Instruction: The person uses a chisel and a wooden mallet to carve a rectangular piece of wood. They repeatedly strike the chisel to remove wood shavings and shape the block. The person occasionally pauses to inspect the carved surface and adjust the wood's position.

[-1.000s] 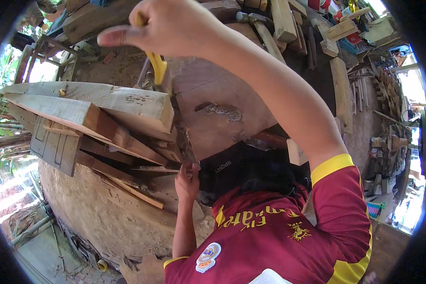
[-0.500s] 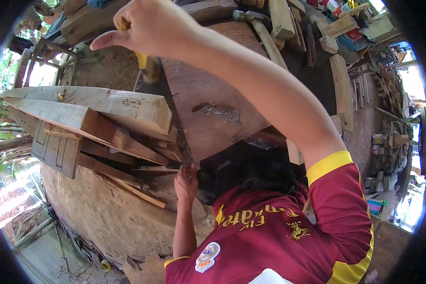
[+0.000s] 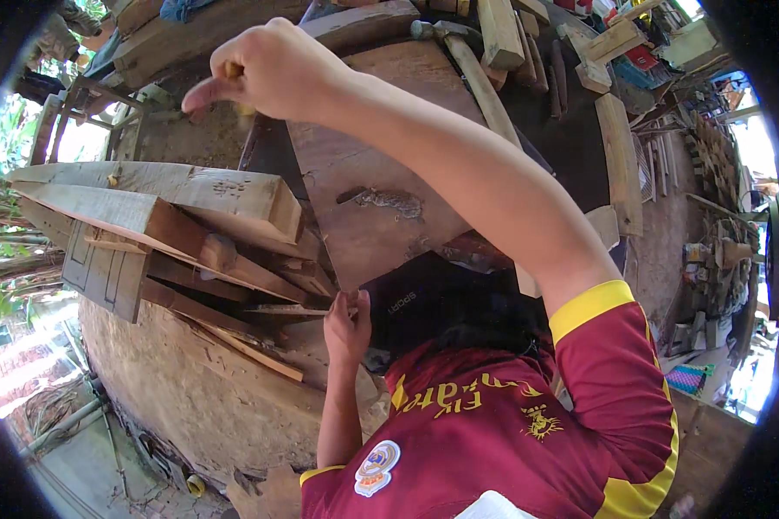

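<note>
My right hand point(image 3: 273, 69) is raised at the upper left of the head view, my arm stretched across the panel. Its fingers are closed round a yellow-handled tool point(image 3: 247, 110); only a bit of yellow shows beneath the fist, so its kind is unclear. Low by my lap, my left hand point(image 3: 348, 327) has its fingers curled together, thumb up. The end of a thin wooden strip point(image 3: 290, 310) reaches its fingertips; whether they grip it I cannot make out. Beside that hand, thick squared timbers point(image 3: 242, 195) lie stacked toward the left.
Before me lies a flat wooden panel point(image 3: 355, 164) with a rough dark patch. A hammer point(image 3: 476, 78) rests beyond it, near short wood blocks point(image 3: 500, 35). A long wooden piece point(image 3: 619, 164) stands at the right. Below the timbers is a large rounded log point(image 3: 208, 381).
My right hand has shifted slightly down and right, and less of the yellow-handled tool shows. My left hand stays by the strip, its thumb more visible.
</note>
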`<act>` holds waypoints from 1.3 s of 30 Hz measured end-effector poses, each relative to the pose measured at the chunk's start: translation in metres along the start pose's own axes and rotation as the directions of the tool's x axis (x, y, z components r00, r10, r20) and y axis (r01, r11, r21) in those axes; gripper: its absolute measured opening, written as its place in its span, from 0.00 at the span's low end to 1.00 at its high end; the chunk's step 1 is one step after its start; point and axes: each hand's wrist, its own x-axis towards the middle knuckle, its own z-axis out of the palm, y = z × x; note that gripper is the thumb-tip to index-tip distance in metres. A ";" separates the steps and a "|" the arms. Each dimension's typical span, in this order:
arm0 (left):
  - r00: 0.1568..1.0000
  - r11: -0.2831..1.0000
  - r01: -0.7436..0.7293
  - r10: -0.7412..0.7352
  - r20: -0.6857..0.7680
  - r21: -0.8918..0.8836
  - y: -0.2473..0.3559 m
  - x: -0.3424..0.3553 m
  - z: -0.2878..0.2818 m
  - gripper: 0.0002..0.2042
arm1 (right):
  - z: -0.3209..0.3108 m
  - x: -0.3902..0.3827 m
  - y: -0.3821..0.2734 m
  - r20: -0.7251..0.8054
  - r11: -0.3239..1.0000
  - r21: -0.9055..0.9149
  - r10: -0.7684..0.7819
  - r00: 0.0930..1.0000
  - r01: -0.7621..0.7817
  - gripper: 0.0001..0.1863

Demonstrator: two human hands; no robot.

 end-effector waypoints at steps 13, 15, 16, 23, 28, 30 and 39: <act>0.993 0.770 0.070 0.004 0.115 -0.634 0.057 0.007 -0.015 0.14 | -0.075 -0.081 -0.009 0.249 0.964 0.237 0.062 0.966 -0.123 0.17; 0.987 0.713 0.138 -0.037 0.159 -0.687 0.086 0.019 -0.023 0.14 | -0.111 -0.110 -0.014 0.177 0.945 0.206 0.217 0.960 -0.252 0.17; 0.980 0.686 0.174 -0.047 0.194 -0.707 0.096 0.023 -0.023 0.14 | -0.127 -0.128 -0.009 0.048 0.937 0.257 0.234 0.971 -0.238 0.14; 0.986 0.500 0.037 -0.160 -0.051 -0.865 0.093 0.025 -0.017 0.17 | -0.243 -0.291 -0.027 -0.522 0.866 0.399 0.485 0.702 -0.302 0.22; 0.976 0.578 -0.010 -0.173 -0.135 -0.816 0.079 0.030 -0.023 0.19 | -0.271 -0.388 -0.052 -0.666 0.813 0.398 0.574 0.476 -0.425 0.21; 0.965 0.580 0.011 -0.218 -0.143 -0.815 0.089 0.031 -0.022 0.19 | -0.267 -0.397 -0.057 -0.642 0.805 0.436 0.592 0.488 -0.403 0.21; 0.948 0.755 0.022 -0.224 -0.226 -0.655 0.099 0.008 -0.016 0.20 | -0.188 -0.256 -0.081 -0.183 0.944 -0.142 0.270 0.945 -0.297 0.12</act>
